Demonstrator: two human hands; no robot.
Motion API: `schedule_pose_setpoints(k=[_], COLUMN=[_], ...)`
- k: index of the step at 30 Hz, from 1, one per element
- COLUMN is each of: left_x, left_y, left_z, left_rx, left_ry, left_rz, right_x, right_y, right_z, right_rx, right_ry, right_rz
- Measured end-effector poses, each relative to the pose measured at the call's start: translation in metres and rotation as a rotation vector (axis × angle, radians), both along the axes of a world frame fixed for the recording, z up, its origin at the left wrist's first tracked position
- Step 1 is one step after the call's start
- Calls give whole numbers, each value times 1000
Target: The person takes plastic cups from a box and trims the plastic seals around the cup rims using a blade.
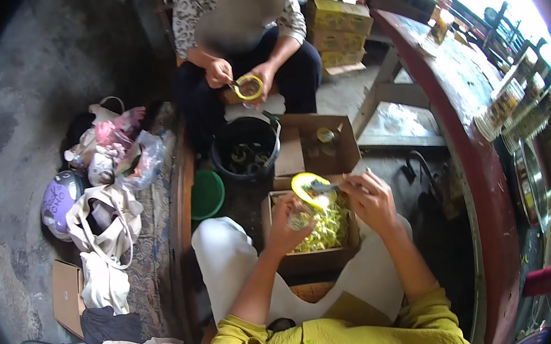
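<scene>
My left hand [288, 224] is wrapped round a small clear cup with a yellow rim [298, 184], tilted above an open cardboard box. In my right hand [370, 201] is a grey utensil [325, 187], its tip at the cup's mouth. Many yellow-green pieces [329, 228] fill the box below, between my knees. What is inside the cup is too small to tell. Across from me, a seated person holds a similar yellow-rimmed cup [250, 88] in one hand and a utensil in the other.
A black bucket [227, 170], a green basin [207, 194] and a second cardboard box [352, 143] stand ahead. Bags [104, 221] and cloths lie on a bench at left. A red-edged table [445, 109] with stacked jars [500, 110] runs along the right.
</scene>
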State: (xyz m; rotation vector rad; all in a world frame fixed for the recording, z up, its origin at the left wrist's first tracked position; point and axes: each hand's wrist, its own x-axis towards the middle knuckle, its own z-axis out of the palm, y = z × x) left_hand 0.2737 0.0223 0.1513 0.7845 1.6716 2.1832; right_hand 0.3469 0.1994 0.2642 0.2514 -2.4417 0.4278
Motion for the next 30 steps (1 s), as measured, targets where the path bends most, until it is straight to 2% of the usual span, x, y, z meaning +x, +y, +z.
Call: schedule_pose_setpoints(k=[6,12,14,22,26,30], left_x=[0,2,-1,2,3,2], left_y=[-8,-11,-14,-15,-13,-16], left_z=[14,25,25,45,38,43], left_rx=[-253,-127,-195,-216,-231,-193], left_ry=[282,226,359,483,516,505], left_rz=[76,14,71,201,275,232], right_x=[-4,-8,-9,-16,-18,-18], right_y=[9,4,3,-2,-4,-5], right_z=[10,19,20,24,22,25], right_rx=[160,288,313,294,273,248], right_ry=[53,73,73,60,96,120], right_rz=[34,88,118,208,198,188])
